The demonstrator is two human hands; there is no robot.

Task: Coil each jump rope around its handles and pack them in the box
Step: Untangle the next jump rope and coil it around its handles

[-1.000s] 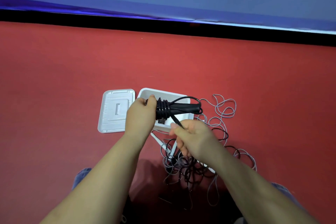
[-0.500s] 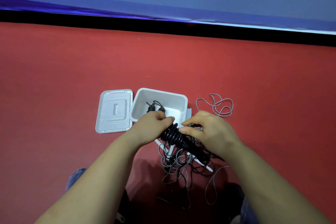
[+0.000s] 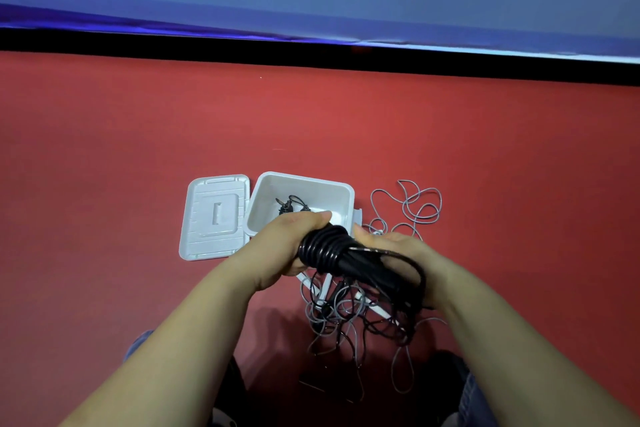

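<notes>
Black jump rope with thin cord wound round its paired black handles (image 3: 332,253) sits centre frame, just below the white plastic box (image 3: 341,189). Left hand (image 3: 277,250) grips the coiled end; right hand (image 3: 405,253) curls round the handle end, loose cord looping over it. Cord looks light, springy and slick, likely to unwind if released, so best held across the coils. Tangled grey and black ropes (image 3: 349,319) lie on the red floor (image 3: 138,135) beneath, lower centre.
</notes>
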